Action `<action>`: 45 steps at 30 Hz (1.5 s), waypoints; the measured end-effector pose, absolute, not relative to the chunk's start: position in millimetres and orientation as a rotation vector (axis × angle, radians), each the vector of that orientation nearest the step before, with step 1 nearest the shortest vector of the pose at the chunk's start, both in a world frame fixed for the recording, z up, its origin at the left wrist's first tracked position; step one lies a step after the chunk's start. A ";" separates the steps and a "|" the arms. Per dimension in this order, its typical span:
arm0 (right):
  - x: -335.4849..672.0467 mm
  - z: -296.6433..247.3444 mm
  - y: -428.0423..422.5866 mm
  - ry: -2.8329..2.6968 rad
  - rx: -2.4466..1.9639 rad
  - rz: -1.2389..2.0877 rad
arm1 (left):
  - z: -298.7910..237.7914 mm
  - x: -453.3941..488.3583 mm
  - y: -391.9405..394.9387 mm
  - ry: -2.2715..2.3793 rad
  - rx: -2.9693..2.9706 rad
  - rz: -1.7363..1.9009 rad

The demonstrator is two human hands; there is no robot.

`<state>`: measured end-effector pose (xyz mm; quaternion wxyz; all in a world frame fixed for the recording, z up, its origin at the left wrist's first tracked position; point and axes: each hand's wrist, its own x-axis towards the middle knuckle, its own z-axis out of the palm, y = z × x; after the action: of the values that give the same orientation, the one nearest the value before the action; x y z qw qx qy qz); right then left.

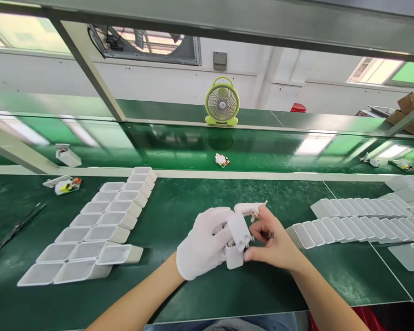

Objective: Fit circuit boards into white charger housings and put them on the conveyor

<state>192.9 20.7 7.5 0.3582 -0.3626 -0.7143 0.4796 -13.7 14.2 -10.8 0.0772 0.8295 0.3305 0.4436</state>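
My left hand (207, 241), in a white glove, is closed around a small white plastic housing (237, 230) with metal-coloured parts showing at its middle. The bare right hand (274, 241) meets the same piece from the right, thumb against its lower edge and forefinger at a white part on top. A small dark object (269, 234) shows between the curled fingers of that hand; its kind I cannot make out. Both hands are just above the green tabletop (193, 299), near its front edge.
Rows of white open boxes (86, 236) stand on the left, with slimmer white boxes (341, 230) ranked at right. Dark tweezers (19, 227) lie far left. Small loose parts (67, 185) sit behind them. A green fan (222, 103) stands at the back; a metal post (86, 64) rises left.
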 end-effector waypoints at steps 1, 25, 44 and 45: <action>194.5 6.4 23.6 -1.786 -0.961 1.258 | -11.8 -12.7 12.4 1.031 2.414 1.380; 185.0 16.4 -15.7 -1.942 -0.804 0.380 | 4.1 0.1 7.9 1.335 1.310 0.782; 164.7 17.7 -17.3 -2.008 -0.856 -0.025 | 2.8 1.9 9.5 1.437 1.359 0.970; 164.1 18.6 -17.0 -2.019 -0.863 -0.030 | 2.9 1.6 9.8 1.431 1.361 0.968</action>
<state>164.1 -17.0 18.6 0.4555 -0.3499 -0.8185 -0.0120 1.6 9.8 2.9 0.4539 0.5513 0.5798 0.3923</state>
